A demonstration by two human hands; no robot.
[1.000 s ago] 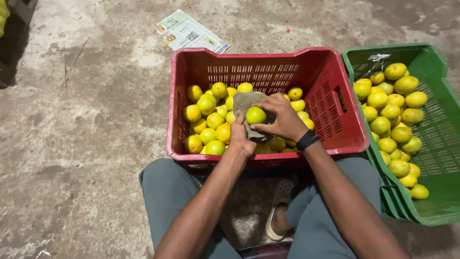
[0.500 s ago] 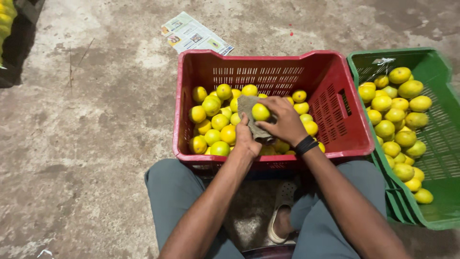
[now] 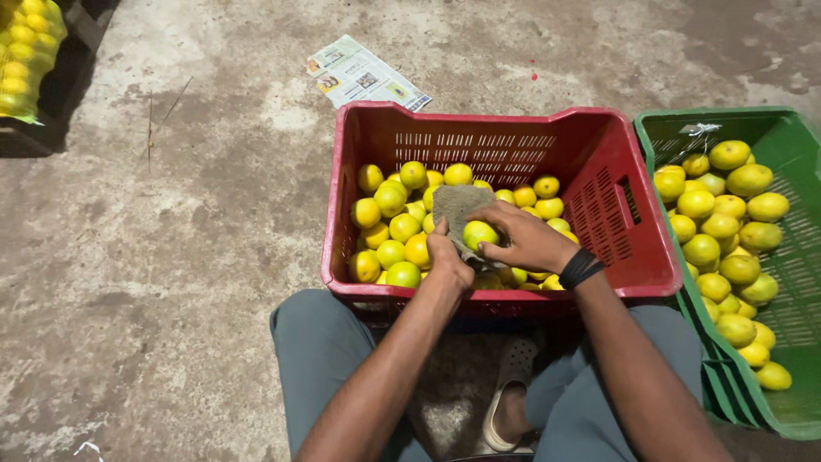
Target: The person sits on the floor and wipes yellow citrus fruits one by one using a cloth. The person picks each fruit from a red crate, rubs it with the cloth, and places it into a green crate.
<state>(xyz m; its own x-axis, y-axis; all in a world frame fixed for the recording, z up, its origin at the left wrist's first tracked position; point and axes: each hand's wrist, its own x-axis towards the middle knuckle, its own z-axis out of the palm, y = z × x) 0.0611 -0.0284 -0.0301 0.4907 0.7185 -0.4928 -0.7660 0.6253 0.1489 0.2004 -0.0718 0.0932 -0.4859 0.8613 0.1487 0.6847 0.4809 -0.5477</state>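
Head view: left hand (image 3: 446, 261) grips grey cloth (image 3: 457, 205), right hand (image 3: 523, 239) holds a lime (image 3: 477, 233) over red crate (image 3: 513, 128).

A green crate (image 3: 774, 411) of yellow-green fruit (image 3: 723, 227) sits just right of the hands. A folded newspaper (image 3: 366, 75) lies on the concrete floor (image 3: 171, 257) beyond them, to the left. Far up-left, a yellow mesh sack (image 3: 26, 56) rests on a dark crate (image 3: 51, 137).

A crate (image 3: 633, 248) of fruit sits on the floor (image 3: 171, 257) before the person's knees, a second crate (image 3: 770, 137) just beside it on the right — a newspaper (image 3: 363, 75) lies behind, a sack (image 3: 30, 56) far left.
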